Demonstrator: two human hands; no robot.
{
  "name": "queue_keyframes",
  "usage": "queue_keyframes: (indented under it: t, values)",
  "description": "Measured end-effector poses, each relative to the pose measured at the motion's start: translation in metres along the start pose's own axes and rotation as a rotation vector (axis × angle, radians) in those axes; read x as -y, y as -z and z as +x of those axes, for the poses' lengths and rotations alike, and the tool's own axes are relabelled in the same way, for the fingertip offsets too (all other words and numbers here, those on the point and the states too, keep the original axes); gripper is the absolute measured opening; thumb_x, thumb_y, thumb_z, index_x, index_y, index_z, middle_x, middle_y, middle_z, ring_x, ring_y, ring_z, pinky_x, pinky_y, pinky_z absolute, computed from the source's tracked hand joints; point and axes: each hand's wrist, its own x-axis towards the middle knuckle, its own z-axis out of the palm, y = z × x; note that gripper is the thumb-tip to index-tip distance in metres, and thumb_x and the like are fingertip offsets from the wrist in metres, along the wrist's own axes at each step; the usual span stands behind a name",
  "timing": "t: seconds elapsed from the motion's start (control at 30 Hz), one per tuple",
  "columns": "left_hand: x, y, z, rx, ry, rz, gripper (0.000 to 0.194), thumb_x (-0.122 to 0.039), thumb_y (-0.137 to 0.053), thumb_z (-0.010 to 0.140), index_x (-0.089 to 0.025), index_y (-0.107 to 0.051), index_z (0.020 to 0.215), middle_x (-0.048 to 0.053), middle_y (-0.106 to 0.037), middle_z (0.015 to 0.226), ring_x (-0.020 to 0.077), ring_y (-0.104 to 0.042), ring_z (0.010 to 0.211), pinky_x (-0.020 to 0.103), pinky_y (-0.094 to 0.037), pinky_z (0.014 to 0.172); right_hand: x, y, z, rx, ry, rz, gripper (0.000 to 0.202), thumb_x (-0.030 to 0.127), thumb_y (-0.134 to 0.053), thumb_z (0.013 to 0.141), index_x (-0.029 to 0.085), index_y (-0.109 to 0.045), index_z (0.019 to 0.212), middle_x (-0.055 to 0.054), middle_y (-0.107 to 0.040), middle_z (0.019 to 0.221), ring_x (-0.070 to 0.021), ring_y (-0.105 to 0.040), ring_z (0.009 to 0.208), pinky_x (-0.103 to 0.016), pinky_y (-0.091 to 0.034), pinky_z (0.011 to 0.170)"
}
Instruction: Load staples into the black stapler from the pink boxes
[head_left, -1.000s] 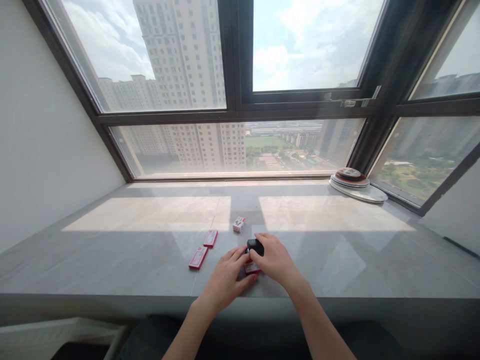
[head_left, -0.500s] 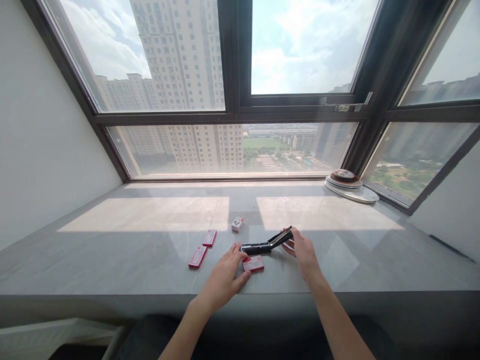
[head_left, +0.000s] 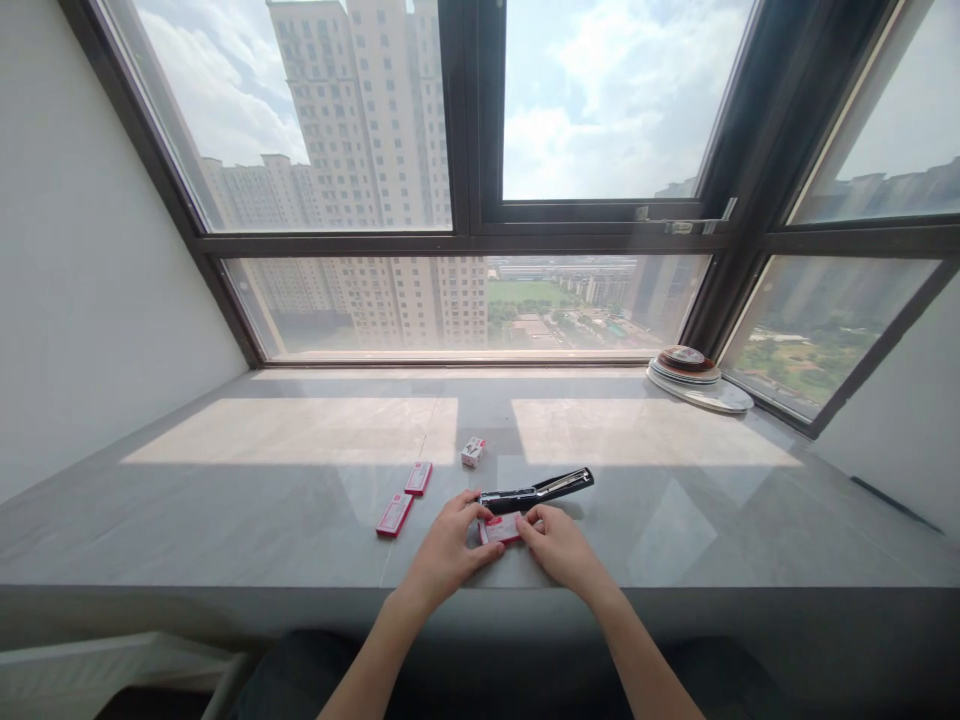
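Note:
A flat red-and-white staple box lies in front of me on the stone sill, between my two hands. My left hand closes round its left end, thumb on the near side and fingers on the far side. At the right end, my right hand pinches the box with thumb and fingers. Just behind it rests a black stapler, opened out, its right half tilted up and showing a metal strip inside. The left fingertips are close to the stapler's left end; whether they touch it I cannot tell.
Two more flat red-and-white boxes, one nearer and one farther, lie to the left. A small white-and-red box stands behind the stapler. Stacked plates sit in the right corner by the window. The sill's front edge runs close to me.
My right hand has let go of the stapler's raised half and moved left to the staple box. That half now sits lower. My left hand has closed on the box.

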Motion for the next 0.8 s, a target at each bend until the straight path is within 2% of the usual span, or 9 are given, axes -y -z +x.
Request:
queue_keyframes:
  t: [0.17, 0.23, 0.37, 0.43, 0.5, 0.57, 0.67, 0.8]
  values:
    - [-0.003, 0.012, -0.008, -0.004, -0.028, -0.027, 0.022, -0.035, -0.074, 0.081, -0.027, -0.065, 0.100, 0.004, -0.057, 0.141, 0.0263, -0.048, 0.137, 0.042, -0.039, 0.115, -0.011, 0.018, 0.000, 0.007, -0.101, 0.023, 0.029, 0.045, -0.055, 0.092, 0.019, -0.063, 0.083, 0.001, -0.058, 0.050, -0.0159, -0.051, 0.045, -0.024, -0.032, 0.047]
    - [-0.003, 0.015, -0.011, 0.001, -0.042, -0.030, 0.024, -0.034, -0.073, 0.082, -0.028, -0.064, 0.103, 0.003, -0.056, 0.143, 0.0259, -0.047, 0.138, 0.041, -0.039, 0.115, -0.017, 0.027, -0.001, -0.015, -0.106, -0.023, 0.027, 0.043, -0.054, 0.093, 0.019, -0.063, 0.088, 0.002, -0.058, 0.051, -0.0159, -0.051, 0.045, -0.025, -0.031, 0.048]
    - [-0.002, 0.013, -0.014, -0.019, -0.059, -0.022, 0.038, -0.034, -0.073, 0.084, -0.030, -0.060, 0.119, 0.004, -0.053, 0.146, 0.0256, -0.047, 0.139, 0.043, -0.039, 0.115, -0.009, 0.033, -0.002, -0.160, 0.096, -0.171, 0.026, 0.039, -0.050, 0.096, 0.020, -0.064, 0.105, 0.002, -0.063, 0.058, -0.0178, -0.058, 0.057, -0.026, -0.035, 0.057]
    - [-0.001, 0.010, -0.014, -0.036, -0.065, 0.005, 0.035, -0.034, -0.071, 0.085, -0.029, -0.062, 0.119, 0.004, -0.054, 0.146, 0.0262, -0.046, 0.139, 0.045, -0.038, 0.116, 0.003, 0.025, 0.000, -0.159, 0.198, -0.208, 0.029, 0.037, -0.049, 0.097, 0.021, -0.064, 0.116, 0.001, -0.066, 0.063, -0.0188, -0.062, 0.063, -0.026, -0.036, 0.061]
    - [-0.001, 0.007, -0.014, -0.044, -0.066, 0.031, 0.030, -0.035, -0.069, 0.087, -0.029, -0.064, 0.115, 0.004, -0.054, 0.146, 0.0266, -0.046, 0.139, 0.046, -0.037, 0.117, 0.015, 0.011, 0.004, -0.097, 0.238, -0.205, 0.029, 0.037, -0.051, 0.096, 0.021, -0.066, 0.116, 0.000, -0.068, 0.067, -0.0196, -0.064, 0.068, -0.026, -0.038, 0.062]
    - [0.000, 0.006, -0.014, -0.042, -0.063, 0.041, 0.028, -0.035, -0.068, 0.087, -0.030, -0.065, 0.114, 0.003, -0.054, 0.146, 0.0266, -0.046, 0.139, 0.046, -0.037, 0.117, 0.024, -0.006, 0.010, -0.055, 0.224, -0.155, 0.028, 0.038, -0.052, 0.095, 0.019, -0.067, 0.110, -0.002, -0.069, 0.067, -0.0203, -0.066, 0.070, -0.026, -0.040, 0.063]
    - [0.002, 0.005, -0.012, -0.035, -0.053, 0.039, 0.029, -0.035, -0.069, 0.087, -0.031, -0.065, 0.115, 0.002, -0.053, 0.147, 0.0264, -0.044, 0.140, 0.046, -0.037, 0.118, 0.027, -0.027, 0.021, -0.058, 0.181, -0.027, 0.028, 0.039, -0.052, 0.095, 0.017, -0.064, 0.108, 0.000, -0.067, 0.061, -0.0194, -0.065, 0.065, -0.025, -0.042, 0.062]
    - [0.004, 0.006, -0.011, -0.039, -0.047, 0.022, 0.030, -0.035, -0.071, 0.085, -0.031, -0.067, 0.114, 0.002, -0.052, 0.148, 0.0279, -0.045, 0.140, 0.047, -0.038, 0.117, 0.028, -0.038, 0.031, -0.081, 0.195, 0.064, 0.022, 0.035, -0.053, 0.093, 0.018, -0.064, 0.100, 0.002, -0.065, 0.061, -0.0165, -0.061, 0.059, -0.024, -0.041, 0.061]
